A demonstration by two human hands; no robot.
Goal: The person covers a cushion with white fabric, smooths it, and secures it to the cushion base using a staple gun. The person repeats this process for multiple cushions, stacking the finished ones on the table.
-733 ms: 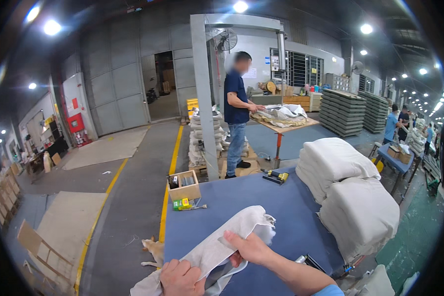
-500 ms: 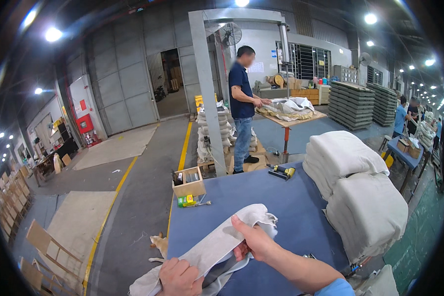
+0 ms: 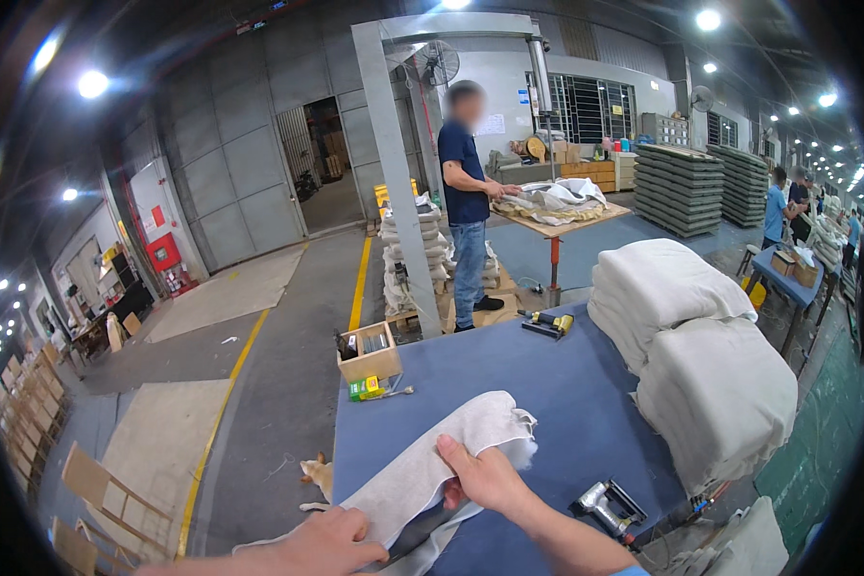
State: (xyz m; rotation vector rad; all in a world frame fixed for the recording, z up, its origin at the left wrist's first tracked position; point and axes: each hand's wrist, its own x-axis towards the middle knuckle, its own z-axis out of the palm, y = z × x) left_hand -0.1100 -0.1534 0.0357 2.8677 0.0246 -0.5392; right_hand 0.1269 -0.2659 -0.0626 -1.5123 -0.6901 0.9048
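Note:
A long off-white fabric piece (image 3: 408,470) lies slanted over the front of the blue-topped table (image 3: 432,374). Its far end is frayed, and a tuft of white stuffing (image 3: 519,453) pokes out there. My right hand (image 3: 485,472) is closed on the fabric near that end, thumb on top and fingers tucked underneath, partly hidden. Lower down, my left hand (image 3: 331,540) curls over the near part of the fabric and grips its edge. To the right of my right forearm lies a silver staple gun (image 3: 609,506).
Two stacks of folded off-white cloth (image 3: 715,394) fill the table's right side. A yellow-black staple gun (image 3: 549,324), wooden box (image 3: 369,353) and green-yellow carton (image 3: 365,388) lie farther back. A dog (image 3: 317,473) is beside the table. A co-worker (image 3: 466,211) stands beyond it.
My right hand has shifted slightly left on the fabric. My left hand looks flatter, with more forearm showing. The silver staple gun, mostly hidden before, has come into sight.

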